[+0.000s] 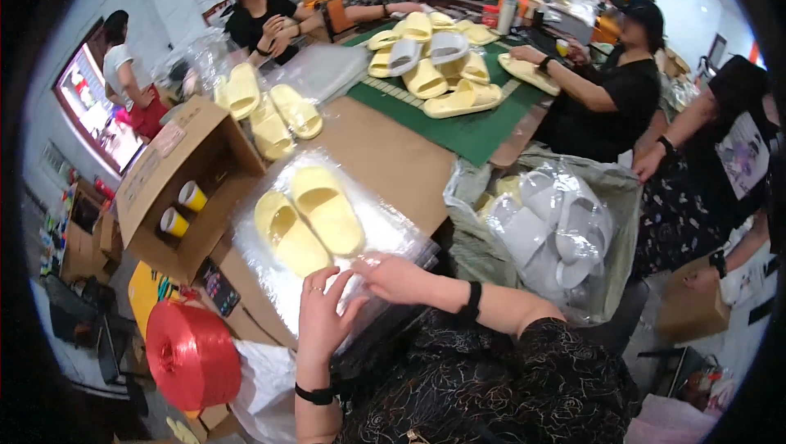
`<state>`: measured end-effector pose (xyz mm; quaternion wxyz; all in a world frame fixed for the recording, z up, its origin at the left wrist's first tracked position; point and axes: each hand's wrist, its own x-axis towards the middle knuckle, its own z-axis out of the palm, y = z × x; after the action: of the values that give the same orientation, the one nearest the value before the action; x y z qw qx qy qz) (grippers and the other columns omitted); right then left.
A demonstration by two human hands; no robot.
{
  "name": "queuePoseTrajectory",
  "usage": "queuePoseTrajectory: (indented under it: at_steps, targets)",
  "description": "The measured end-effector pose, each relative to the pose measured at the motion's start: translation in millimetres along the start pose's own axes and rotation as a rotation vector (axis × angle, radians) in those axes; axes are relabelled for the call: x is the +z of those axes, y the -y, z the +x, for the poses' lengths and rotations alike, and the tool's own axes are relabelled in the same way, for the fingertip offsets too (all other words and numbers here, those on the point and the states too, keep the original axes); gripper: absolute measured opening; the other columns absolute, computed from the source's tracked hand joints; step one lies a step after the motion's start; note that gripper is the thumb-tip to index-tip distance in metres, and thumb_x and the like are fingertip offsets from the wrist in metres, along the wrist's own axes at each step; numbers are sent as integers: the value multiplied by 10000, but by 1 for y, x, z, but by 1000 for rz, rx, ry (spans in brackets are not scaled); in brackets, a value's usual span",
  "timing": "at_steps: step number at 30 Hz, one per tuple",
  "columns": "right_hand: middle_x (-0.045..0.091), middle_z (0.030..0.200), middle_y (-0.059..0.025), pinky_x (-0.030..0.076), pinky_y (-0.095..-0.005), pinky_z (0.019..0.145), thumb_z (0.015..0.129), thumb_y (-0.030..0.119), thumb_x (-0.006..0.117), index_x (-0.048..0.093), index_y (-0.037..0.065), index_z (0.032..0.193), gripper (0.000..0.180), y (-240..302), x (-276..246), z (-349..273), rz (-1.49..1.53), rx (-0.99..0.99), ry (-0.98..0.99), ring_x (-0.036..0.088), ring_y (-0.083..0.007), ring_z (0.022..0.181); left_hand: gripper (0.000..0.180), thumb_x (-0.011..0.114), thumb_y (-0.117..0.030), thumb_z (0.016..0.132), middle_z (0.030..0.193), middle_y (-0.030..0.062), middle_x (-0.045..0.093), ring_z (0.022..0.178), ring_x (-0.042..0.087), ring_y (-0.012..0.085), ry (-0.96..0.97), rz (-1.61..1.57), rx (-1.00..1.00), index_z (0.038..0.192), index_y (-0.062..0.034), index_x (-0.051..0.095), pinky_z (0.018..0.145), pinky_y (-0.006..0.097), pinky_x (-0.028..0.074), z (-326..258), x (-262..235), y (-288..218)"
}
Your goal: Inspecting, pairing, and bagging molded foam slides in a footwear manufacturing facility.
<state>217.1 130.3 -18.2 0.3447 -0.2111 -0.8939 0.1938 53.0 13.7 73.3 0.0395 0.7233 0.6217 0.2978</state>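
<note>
A pair of pale yellow slippers [317,213] lies side by side on a stack of clear plastic bags [381,235], heels toward me. My left hand [322,311] is at the bags' near edge, just below the left slipper's heel. Its fingers are bent, with the thumb apart from them and nothing seen between. Close beside it, my right hand [401,278] has its fingers drawn together on the near edge of a plastic bag, below the right slipper's heel. The fingertips' exact hold is partly hidden.
Left stand an open cardboard box [184,190] with yellow-and-white cups, a phone [219,290] and a red twine roll [192,354]. More yellow slippers [274,120] lie beyond. A sack [471,239] of bagged grey slippers is at right. Co-workers surround a slipper pile [426,79] on a green mat.
</note>
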Motion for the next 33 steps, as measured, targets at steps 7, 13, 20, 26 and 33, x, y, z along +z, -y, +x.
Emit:
queuePoseTrajectory:
  at_steps: [7,13,20,26,33]
  targets:
    - [667,882,-84,522,-424,704,922,221,624,688,113,1018,158,15,-105,-55,17,115,71,651,-291,827,436,800,-198,768,1304,202,542,1251,472,431,14,-8,176,1155,-53,662,1015,504,429,19,25,-22]
    - [707,875,-123,524,-449,731,907,361,609,720,118,1000,284,-6,-125,-121,3,549,591,673,-342,837,516,803,-249,760,1373,268,488,1280,436,487,129,42,98,1220,-86,635,1046,532,410,8,68,1]
    - [713,911,-203,517,-501,804,937,478,571,726,-14,938,516,-47,-96,-195,-300,755,1017,663,-413,923,573,840,-262,704,1407,259,477,1262,459,472,162,3,62,1237,-172,649,1030,515,427,-11,94,36]
    - [647,1169,-263,481,-514,907,977,512,503,612,-73,1157,622,-67,-61,-229,-134,981,973,614,-431,1088,588,840,-284,708,1421,253,472,1281,450,454,146,-38,35,1254,-182,646,1051,530,389,-10,99,34]
    - [647,1129,-277,468,-505,943,968,447,512,601,-45,1160,535,-39,-76,-209,-144,1104,950,596,-444,1102,557,835,-254,706,1434,206,467,1284,431,424,115,-64,-20,1229,-196,654,1040,537,366,-12,102,35]
